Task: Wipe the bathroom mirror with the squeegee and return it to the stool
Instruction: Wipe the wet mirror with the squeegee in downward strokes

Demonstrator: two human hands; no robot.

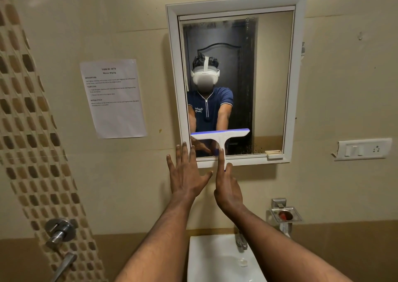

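A white-framed mirror (270, 83) hangs on the beige tiled wall. A white T-shaped squeegee (220, 136) with a blue blade edge lies against the lower part of the glass, blade level and handle pointing down over the bottom frame. My right hand (227, 187) grips the handle, index finger stretched up along it. Just left of the squeegee, my left hand (186, 174) is spread flat with fingers apart, its fingertips at the mirror's lower left corner. The stool is not in view.
A white washbasin (215, 258) with a chrome tap (241, 241) sits below my arms. A printed sheet (114, 98) is taped left of the mirror. A soap dish (284, 215), a switch plate (364, 149) and a shower valve (60, 231) are mounted on the walls.
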